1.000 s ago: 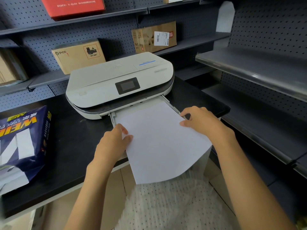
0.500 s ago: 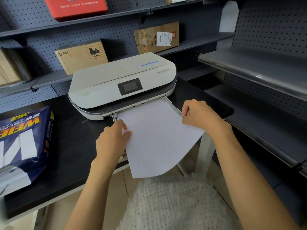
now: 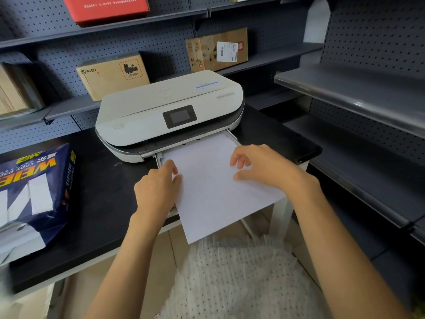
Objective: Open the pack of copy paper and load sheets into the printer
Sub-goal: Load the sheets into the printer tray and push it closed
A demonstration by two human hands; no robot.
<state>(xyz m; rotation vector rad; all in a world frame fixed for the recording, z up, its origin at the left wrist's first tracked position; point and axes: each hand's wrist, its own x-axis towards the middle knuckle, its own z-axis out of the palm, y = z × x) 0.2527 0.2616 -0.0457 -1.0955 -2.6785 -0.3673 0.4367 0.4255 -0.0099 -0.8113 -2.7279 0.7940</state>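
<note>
A white printer [image 3: 161, 111] sits on a black table [image 3: 96, 203], its paper tray [image 3: 232, 138] pulled out at the front. White sheets [image 3: 211, 194] lie partly in the tray, their near end hanging past the table edge. My left hand [image 3: 156, 187] grips the sheets' left edge. My right hand [image 3: 264, 166] rests on top of the sheets at the right, fingers spread and pressing down. The opened blue pack of copy paper [image 3: 34, 192] lies at the table's left, its torn end toward me.
Dark pegboard shelves hold cardboard boxes [image 3: 112, 74] [image 3: 217, 49] behind the printer and a red box [image 3: 105, 8] above. Grey shelves [image 3: 356, 93] run close along the right. The table's right corner [image 3: 315, 153] is just beyond my right hand.
The sheets have slid further into the tray and lie flatter. My right hand moved from the sheets' right edge onto their top. My left hand moved forward with the paper.
</note>
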